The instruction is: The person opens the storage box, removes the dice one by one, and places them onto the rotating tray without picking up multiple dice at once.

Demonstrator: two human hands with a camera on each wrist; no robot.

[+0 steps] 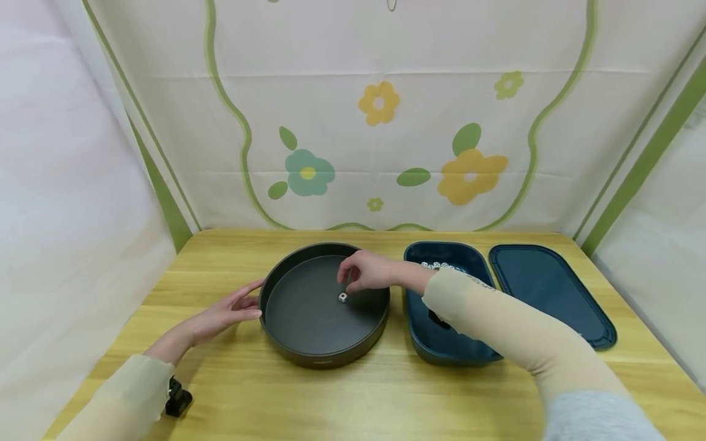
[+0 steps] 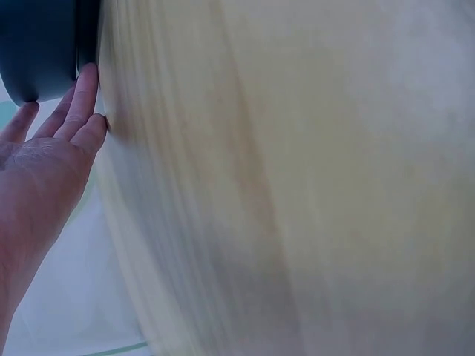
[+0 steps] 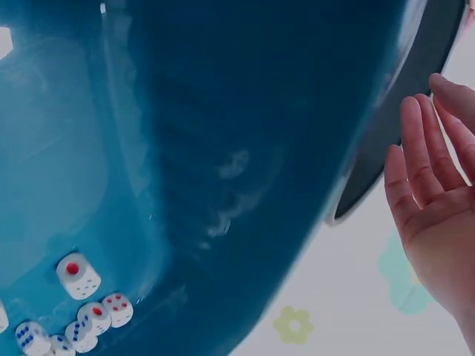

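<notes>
Pale wooden counter (image 1: 353,392): round dark-grey metal tray (image 1: 324,304), left hand (image 1: 228,311) flat against its rim; right hand (image 1: 368,271) loosely curled, empty, above small white die (image 1: 342,297), light, hard, pinchable by opposite faces

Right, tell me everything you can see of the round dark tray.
The round tray is dark grey, matt, with a low upright wall and a flat floor. It sits flat on the wooden table, left of the blue bin. One white die lies inside. The left hand touches its outer wall with straight fingers; the right hand is above its floor.
</notes>
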